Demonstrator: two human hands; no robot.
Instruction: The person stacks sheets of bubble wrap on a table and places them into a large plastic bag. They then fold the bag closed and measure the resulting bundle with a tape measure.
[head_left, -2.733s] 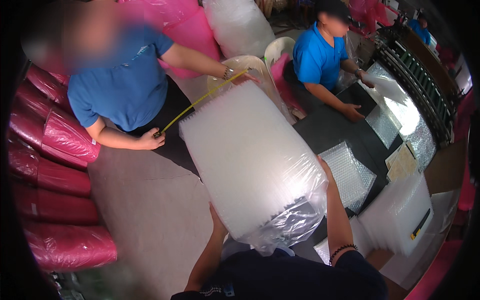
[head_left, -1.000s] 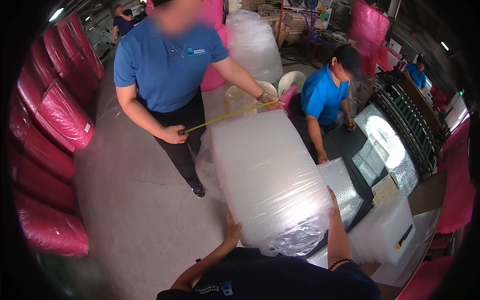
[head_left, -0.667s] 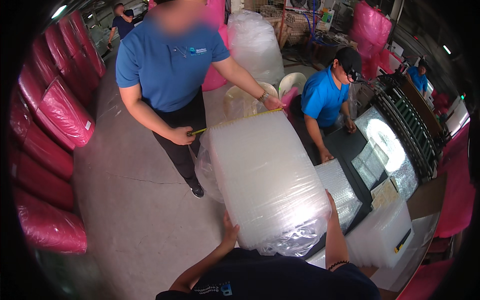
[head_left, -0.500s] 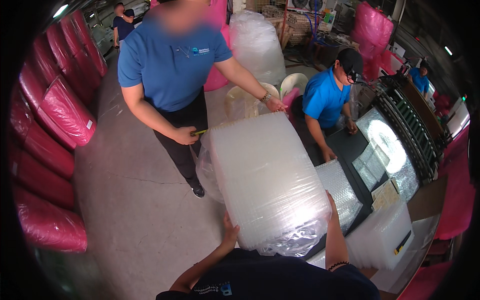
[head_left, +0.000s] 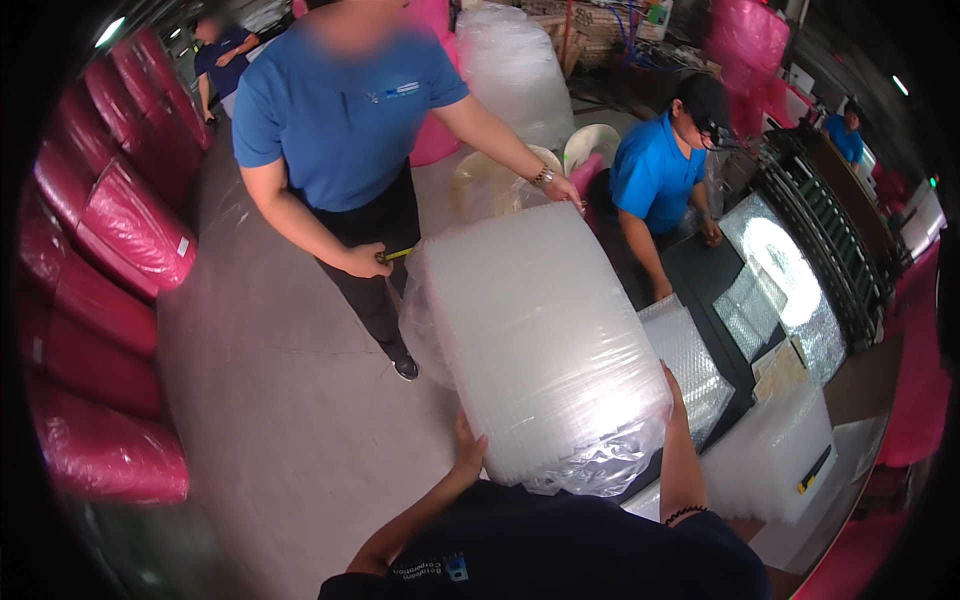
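Note:
A big block of stacked translucent sheets, a wrapped bundle [head_left: 540,320], fills the middle in loose clear plastic film. My left hand [head_left: 470,443] presses its near left side, thumb toward the top. On the near right side my right hand [head_left: 673,390] holds it, the fingers partly hidden along the edge. Crumpled clear film [head_left: 600,462] bunches at the end nearest my body. Across the bundle stands a co-worker in a blue shirt [head_left: 340,130]. One of their hands holds a yellow tape measure [head_left: 397,255] at the far left corner; their other hand touches the far right corner.
To the right, another co-worker in a bright blue shirt [head_left: 655,170] handles bubble wrap sheets [head_left: 685,345] on a dark table [head_left: 700,290] beside a roller machine [head_left: 830,220]. A sheet stack [head_left: 770,460] carries a yellow-black cutter [head_left: 815,472]. Pink rolls [head_left: 110,450] line the left.
The bundle's far edge has shifted slightly up and to the right in view, while my hands stay on its sides. Less of the yellow tape shows along that edge.

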